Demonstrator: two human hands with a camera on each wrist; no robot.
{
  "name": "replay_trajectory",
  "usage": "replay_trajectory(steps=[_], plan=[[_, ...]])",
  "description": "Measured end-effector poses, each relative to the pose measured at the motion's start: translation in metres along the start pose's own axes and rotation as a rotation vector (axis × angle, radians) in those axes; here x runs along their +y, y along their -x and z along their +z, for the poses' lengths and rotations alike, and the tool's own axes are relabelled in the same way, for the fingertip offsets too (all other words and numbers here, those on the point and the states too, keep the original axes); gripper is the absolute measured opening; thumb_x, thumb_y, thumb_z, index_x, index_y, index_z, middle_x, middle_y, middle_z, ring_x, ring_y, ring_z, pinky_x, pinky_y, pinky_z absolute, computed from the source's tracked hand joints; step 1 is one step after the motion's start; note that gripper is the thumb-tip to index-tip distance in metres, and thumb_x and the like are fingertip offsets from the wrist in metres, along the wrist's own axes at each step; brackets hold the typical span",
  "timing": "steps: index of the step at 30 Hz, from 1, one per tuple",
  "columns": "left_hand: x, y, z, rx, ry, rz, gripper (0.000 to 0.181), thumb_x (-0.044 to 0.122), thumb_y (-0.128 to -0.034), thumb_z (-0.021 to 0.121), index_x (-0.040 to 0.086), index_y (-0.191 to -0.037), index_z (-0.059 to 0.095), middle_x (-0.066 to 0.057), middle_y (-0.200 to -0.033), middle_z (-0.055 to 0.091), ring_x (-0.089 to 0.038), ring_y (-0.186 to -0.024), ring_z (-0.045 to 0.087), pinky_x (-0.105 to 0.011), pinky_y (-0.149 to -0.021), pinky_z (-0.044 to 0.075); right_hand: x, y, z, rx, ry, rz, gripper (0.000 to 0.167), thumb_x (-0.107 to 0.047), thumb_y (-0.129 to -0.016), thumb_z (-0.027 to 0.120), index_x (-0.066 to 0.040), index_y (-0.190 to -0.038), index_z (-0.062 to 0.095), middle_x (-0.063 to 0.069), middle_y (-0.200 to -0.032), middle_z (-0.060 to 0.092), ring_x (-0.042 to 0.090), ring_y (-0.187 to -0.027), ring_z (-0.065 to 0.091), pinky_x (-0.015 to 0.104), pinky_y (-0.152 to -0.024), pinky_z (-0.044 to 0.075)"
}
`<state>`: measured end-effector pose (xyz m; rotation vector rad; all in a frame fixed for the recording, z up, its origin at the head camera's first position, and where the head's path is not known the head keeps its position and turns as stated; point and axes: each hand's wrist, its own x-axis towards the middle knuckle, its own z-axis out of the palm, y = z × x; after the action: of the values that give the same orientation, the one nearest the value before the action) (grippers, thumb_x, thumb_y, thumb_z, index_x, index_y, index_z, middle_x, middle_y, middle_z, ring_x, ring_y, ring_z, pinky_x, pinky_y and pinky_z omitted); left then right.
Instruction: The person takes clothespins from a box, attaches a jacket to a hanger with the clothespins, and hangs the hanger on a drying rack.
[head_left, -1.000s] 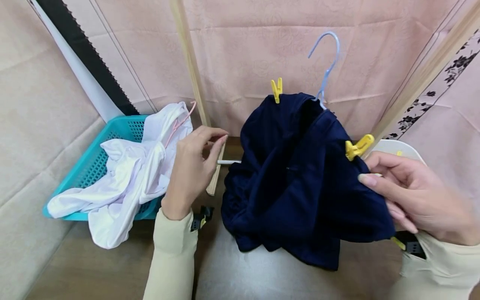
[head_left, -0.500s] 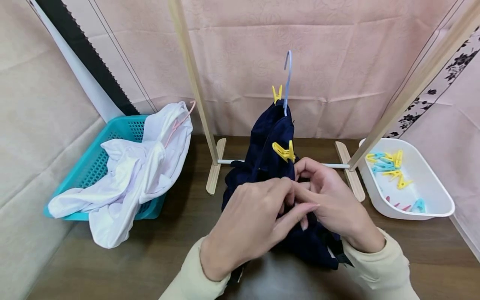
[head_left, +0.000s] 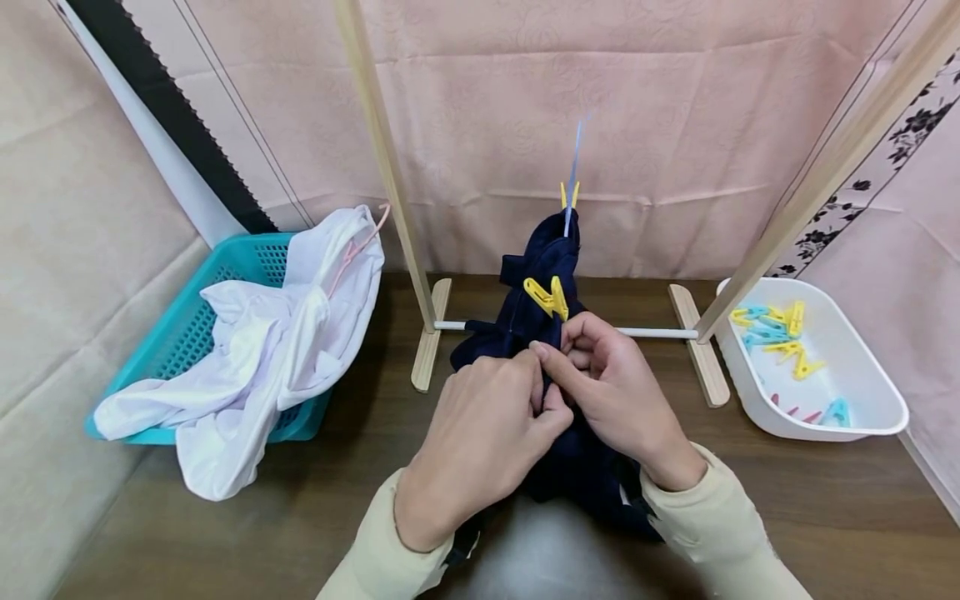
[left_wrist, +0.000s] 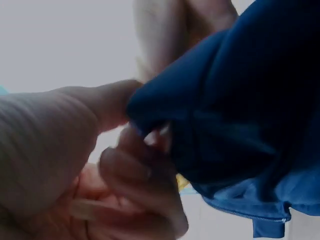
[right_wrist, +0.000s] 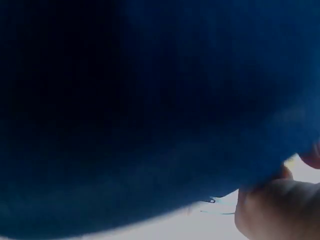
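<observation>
A navy garment [head_left: 547,260] hangs bunched and seen nearly edge-on at the middle of the head view. A light blue hanger [head_left: 573,171] stands out of its top, also nearly edge-on. Two yellow clothespins are clipped to it, the nearer clothespin [head_left: 547,297] just above the hands. My left hand [head_left: 476,446] pinches the cloth edge; the left wrist view shows thumb and fingers meeting on the fabric [left_wrist: 200,95] and a zipper [left_wrist: 245,214] lower down. Facing it, my right hand [head_left: 622,404] pinches the same edge. Dark cloth [right_wrist: 150,100] fills most of the right wrist view.
A teal basket [head_left: 161,350] with a white garment [head_left: 247,333] and pink hanger [head_left: 358,250] stands left. Wooden posts [head_left: 382,150] joined by a white rod [head_left: 652,333] flank the navy garment. To the right, a white tub [head_left: 862,375] holds several clothespins.
The navy garment and hanger have turned from broadside to edge-on and moved left. My left hand has come from beside the white garment to the navy cloth; my right hand has moved left.
</observation>
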<state>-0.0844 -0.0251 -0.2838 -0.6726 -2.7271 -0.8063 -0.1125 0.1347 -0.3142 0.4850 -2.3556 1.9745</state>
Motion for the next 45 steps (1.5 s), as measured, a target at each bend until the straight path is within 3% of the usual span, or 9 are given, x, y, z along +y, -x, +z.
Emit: replay_trajectory(steps=[5, 10, 15, 20, 26, 33, 37, 40, 45], plan=[[0.002, -0.001, 0.005, 0.037, -0.071, -0.066, 0.037, 0.017, -0.0859, 0.067, 0.018, -0.056, 0.044, 0.009, -0.047, 0.031, -0.010, -0.040, 0.036, -0.027, -0.037, 0.027, 0.002, 0.000, 0.010, 0.055, -0.037, -0.057, 0.014, -0.009, -0.101, 0.063, -0.001, -0.095, 0.054, 0.001, -0.067, 0.060, 0.008, -0.054, 0.060, 0.025, -0.051, 0.050], [0.002, -0.001, 0.003, 0.111, -0.088, 0.009, 0.036, 0.017, -0.0894, 0.067, 0.018, -0.059, 0.047, 0.007, -0.048, 0.036, -0.010, -0.042, 0.038, -0.024, -0.039, 0.027, 0.001, 0.001, 0.012, 0.079, -0.075, -0.158, 0.010, -0.007, -0.102, 0.060, 0.001, -0.098, 0.055, 0.000, -0.070, 0.060, 0.008, -0.054, 0.057, 0.024, -0.050, 0.047], [-0.003, 0.000, -0.010, 0.162, 0.039, 0.053, 0.041, 0.017, -0.0910, 0.067, 0.020, -0.057, 0.044, 0.011, -0.050, 0.033, -0.006, -0.047, 0.038, -0.022, -0.044, 0.025, 0.000, 0.001, 0.010, 0.052, -0.130, -0.277, 0.004, -0.001, -0.103, 0.055, 0.003, -0.104, 0.054, 0.002, -0.072, 0.057, 0.013, -0.054, 0.052, 0.028, -0.049, 0.044], [-0.010, 0.005, -0.029, 0.222, 0.159, 0.086, 0.041, 0.011, -0.0891, 0.066, 0.018, -0.056, 0.042, 0.011, -0.053, 0.032, -0.004, -0.049, 0.037, -0.021, -0.047, 0.025, -0.003, 0.003, 0.006, 0.033, -0.080, -0.271, 0.008, -0.004, -0.105, 0.052, 0.000, -0.112, 0.053, 0.007, -0.082, 0.060, 0.018, -0.054, 0.052, 0.031, -0.050, 0.049], [-0.020, 0.012, -0.048, 0.396, 0.241, 0.157, 0.046, 0.006, -0.0913, 0.065, 0.016, -0.056, 0.038, 0.008, -0.052, 0.032, -0.001, -0.046, 0.032, -0.019, -0.046, 0.022, -0.002, 0.003, 0.006, 0.024, -0.075, -0.272, 0.011, -0.004, -0.106, 0.050, -0.001, -0.115, 0.054, 0.011, -0.087, 0.059, 0.020, -0.055, 0.054, 0.034, -0.051, 0.049], [-0.038, 0.020, -0.063, 0.583, 0.224, 0.195, 0.042, 0.007, -0.0918, 0.067, 0.014, -0.057, 0.045, 0.008, -0.053, 0.034, -0.002, -0.047, 0.034, -0.018, -0.046, 0.024, 0.000, 0.000, 0.005, 0.030, -0.053, -0.281, 0.011, -0.005, -0.105, 0.051, -0.001, -0.115, 0.054, 0.010, -0.087, 0.059, 0.019, -0.055, 0.054, 0.031, -0.052, 0.049], [-0.043, 0.019, -0.066, 0.693, 0.211, 0.165, 0.043, 0.010, -0.0935, 0.067, 0.011, -0.056, 0.046, 0.006, -0.052, 0.035, -0.004, -0.047, 0.033, -0.018, -0.048, 0.023, 0.001, -0.001, 0.006, 0.031, -0.044, -0.283, 0.010, -0.004, -0.105, 0.052, -0.001, -0.114, 0.054, 0.012, -0.086, 0.059, 0.018, -0.054, 0.054, 0.030, -0.052, 0.049], [-0.045, 0.010, -0.062, 0.756, 0.215, 0.156, 0.045, 0.014, -0.0955, 0.065, 0.009, -0.055, 0.045, 0.002, -0.051, 0.035, -0.007, -0.047, 0.033, -0.019, -0.049, 0.023, 0.002, -0.001, 0.007, 0.020, -0.034, -0.286, 0.010, -0.004, -0.105, 0.052, -0.002, -0.114, 0.055, 0.011, -0.086, 0.059, 0.017, -0.054, 0.053, 0.030, -0.052, 0.048], [-0.052, -0.003, -0.055, 0.750, 0.190, 0.119, 0.046, 0.014, -0.0965, 0.064, 0.007, -0.055, 0.045, -0.001, -0.050, 0.037, -0.009, -0.048, 0.035, -0.021, -0.049, 0.024, 0.002, 0.000, 0.010, 0.005, -0.013, -0.319, 0.011, -0.001, -0.104, 0.053, -0.003, -0.114, 0.057, 0.008, -0.086, 0.059, 0.017, -0.054, 0.053, 0.030, -0.051, 0.049]])
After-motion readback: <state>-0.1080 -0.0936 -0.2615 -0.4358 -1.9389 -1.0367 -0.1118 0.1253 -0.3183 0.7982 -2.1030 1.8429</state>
